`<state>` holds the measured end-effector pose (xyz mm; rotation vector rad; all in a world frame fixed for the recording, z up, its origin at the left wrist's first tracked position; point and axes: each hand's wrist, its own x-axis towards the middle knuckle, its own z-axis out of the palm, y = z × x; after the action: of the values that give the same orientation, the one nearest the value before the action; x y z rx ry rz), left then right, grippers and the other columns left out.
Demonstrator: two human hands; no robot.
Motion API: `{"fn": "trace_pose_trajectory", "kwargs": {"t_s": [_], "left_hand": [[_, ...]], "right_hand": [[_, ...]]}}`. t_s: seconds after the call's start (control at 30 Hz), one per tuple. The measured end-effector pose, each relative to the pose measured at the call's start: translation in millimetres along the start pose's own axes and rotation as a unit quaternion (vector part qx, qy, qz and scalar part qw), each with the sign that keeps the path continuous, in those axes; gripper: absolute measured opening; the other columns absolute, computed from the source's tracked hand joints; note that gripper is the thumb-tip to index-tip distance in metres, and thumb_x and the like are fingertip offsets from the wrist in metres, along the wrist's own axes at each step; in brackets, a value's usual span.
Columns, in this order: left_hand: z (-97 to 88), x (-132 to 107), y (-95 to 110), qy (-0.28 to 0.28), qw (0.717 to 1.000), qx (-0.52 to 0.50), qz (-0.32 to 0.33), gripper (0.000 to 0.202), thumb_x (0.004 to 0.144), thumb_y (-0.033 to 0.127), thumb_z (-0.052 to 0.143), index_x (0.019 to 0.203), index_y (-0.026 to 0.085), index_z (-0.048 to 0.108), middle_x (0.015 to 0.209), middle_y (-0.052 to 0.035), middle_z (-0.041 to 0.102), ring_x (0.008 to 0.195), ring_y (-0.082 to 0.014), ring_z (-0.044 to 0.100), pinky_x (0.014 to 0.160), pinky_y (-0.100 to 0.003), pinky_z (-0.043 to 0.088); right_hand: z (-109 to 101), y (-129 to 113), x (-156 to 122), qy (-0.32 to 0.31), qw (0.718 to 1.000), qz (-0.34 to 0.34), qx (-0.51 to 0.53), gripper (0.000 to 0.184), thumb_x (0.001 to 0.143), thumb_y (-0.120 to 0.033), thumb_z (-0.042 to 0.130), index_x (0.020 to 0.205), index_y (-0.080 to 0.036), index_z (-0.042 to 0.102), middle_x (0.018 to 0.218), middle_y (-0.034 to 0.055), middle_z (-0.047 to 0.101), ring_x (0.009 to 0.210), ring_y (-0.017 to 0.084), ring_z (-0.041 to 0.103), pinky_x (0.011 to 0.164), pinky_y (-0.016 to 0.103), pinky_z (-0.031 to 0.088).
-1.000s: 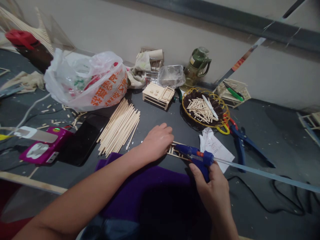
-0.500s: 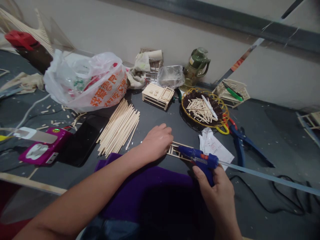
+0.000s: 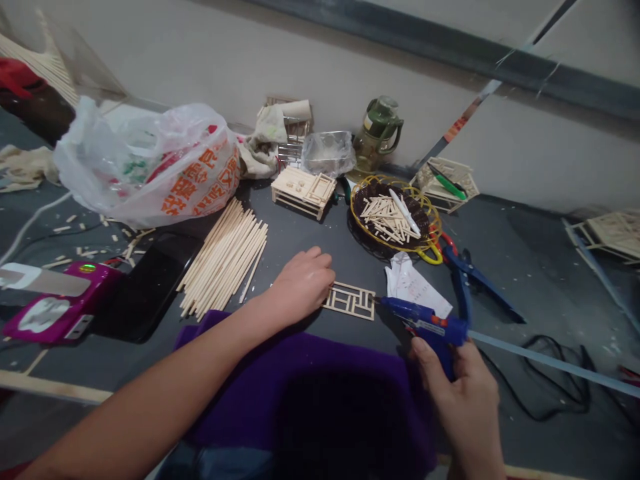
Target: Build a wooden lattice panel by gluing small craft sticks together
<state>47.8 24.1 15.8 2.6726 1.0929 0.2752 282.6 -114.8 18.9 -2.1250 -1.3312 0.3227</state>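
A small flat lattice frame of wooden sticks [image 3: 350, 301] lies on the dark table. My left hand [image 3: 300, 285] rests fingers-down on its left end, pinning it. My right hand [image 3: 463, 383] is wrapped round the handle of a blue hot glue gun [image 3: 427, 325]. The gun's nozzle points left, just off the frame's right edge. A pale glue stick [image 3: 550, 360] juts out of the gun's rear to the right.
A bundle of long wooden sticks [image 3: 225, 260] lies left of my hand, beside a black phone [image 3: 145, 287] and a pink device [image 3: 50, 310]. Behind are a plastic bag [image 3: 150, 163], a stick model [image 3: 303, 190], a basket of short sticks [image 3: 393, 217], blue pliers [image 3: 470, 283] and paper [image 3: 415, 287].
My right hand drew the glue gun back to the right, off the lattice frame, which now shows in full. My left hand stayed on the frame's left end.
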Motion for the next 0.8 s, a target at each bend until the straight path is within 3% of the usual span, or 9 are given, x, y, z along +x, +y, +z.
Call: {"fn": "trace_pose_trajectory", "kwargs": {"t_s": [0.27,0.8], "left_hand": [[2.2,1.0,-1.7,-0.003,1.000,0.007,0.001,0.022,0.089,0.018,0.051,0.071,0.016,0.063,0.083,-0.0074,0.058,0.083,-0.0207,0.045,0.072,-0.033,0.036],[1.5,0.7,-1.4,-0.008,1.000,-0.002,-0.003,0.021,0.087,0.016,0.051,0.071,0.016,0.063,0.081,-0.0071,0.057,0.082,-0.0207,0.045,0.073,-0.033,0.038]], "right_hand": [[11.3,3.0,-3.0,-0.036,0.999,0.013,0.012,0.045,0.080,-0.058,0.060,0.104,-0.021,0.065,0.086,0.0040,0.073,0.078,0.023,0.069,0.068,0.031,0.050],[12.8,3.6,-1.9,-0.040,0.999,0.014,0.002,0.043,0.081,-0.058,0.060,0.104,-0.022,0.064,0.087,0.0040,0.074,0.080,0.024,0.069,0.067,0.030,0.049]]}}
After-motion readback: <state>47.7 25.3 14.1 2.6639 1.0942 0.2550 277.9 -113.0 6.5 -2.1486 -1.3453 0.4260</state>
